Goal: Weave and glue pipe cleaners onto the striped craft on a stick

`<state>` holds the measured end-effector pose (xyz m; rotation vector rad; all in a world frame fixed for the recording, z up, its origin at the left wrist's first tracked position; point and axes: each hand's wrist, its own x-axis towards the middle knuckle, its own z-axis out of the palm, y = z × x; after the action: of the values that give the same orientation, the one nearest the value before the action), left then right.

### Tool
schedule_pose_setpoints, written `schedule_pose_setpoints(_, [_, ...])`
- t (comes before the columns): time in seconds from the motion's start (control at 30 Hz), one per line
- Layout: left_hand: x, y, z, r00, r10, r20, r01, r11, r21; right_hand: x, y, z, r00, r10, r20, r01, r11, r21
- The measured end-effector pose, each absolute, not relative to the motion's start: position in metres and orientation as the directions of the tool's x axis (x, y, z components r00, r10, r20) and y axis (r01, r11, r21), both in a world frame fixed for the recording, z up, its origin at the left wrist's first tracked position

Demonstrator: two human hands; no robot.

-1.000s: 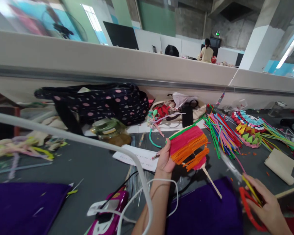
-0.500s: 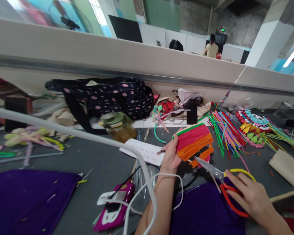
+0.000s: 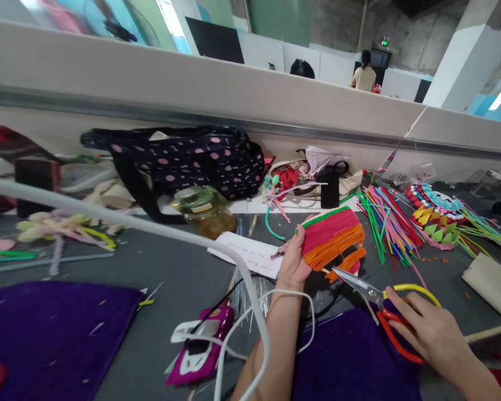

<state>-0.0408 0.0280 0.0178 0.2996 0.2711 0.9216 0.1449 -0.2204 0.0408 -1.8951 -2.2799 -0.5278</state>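
My left hand (image 3: 293,262) grips a flat woven piece of green, pink and orange pipe cleaners (image 3: 331,236), held upright above the grey table (image 3: 179,273). A thin wooden stick runs down from its lower edge. My right hand (image 3: 428,328) holds red-and-yellow-handled scissors (image 3: 382,303); the metal blades point up and left, with the tips just below the orange fringe of the woven piece.
A dark polka-dot bag (image 3: 183,161) and a glass jar (image 3: 204,210) stand at the back left. Loose coloured pipe cleaners (image 3: 386,223) and a beaded craft piece (image 3: 434,214) lie to the right. Purple cloths (image 3: 50,328) cover the near edge. A white cable (image 3: 171,236) crosses in front.
My right hand took up the scissors and brought them from the lower right up toward the woven piece's orange fringe. The left hand has held the piece nearly still.
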Motion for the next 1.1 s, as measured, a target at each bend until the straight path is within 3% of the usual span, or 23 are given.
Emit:
schedule_pose_setpoints(0.57, [-0.045, 0.030, 0.021, 0.551, 0.828, -0.104, -0.765, 0.551, 0.334, 0.142, -0.230, 0.035, -0.137, 0.907, 0.397, 0.990, 0.133, 0.037])
schedule_pose_setpoints(0.87, [-0.048, 0.034, 0.017, 0.565, 0.819, -0.095, -0.756, 0.561, 0.338, 0.139, -0.225, 0.033, -0.133, 0.909, 0.395, 0.990, 0.137, 0.017])
schedule_pose_setpoints(1.1, [-0.057, 0.040, 0.015, 0.580, 0.805, -0.122, -0.743, 0.584, 0.327, 0.156, -0.242, 0.017, 0.066, 0.886, 0.458, 0.947, 0.088, -0.308])
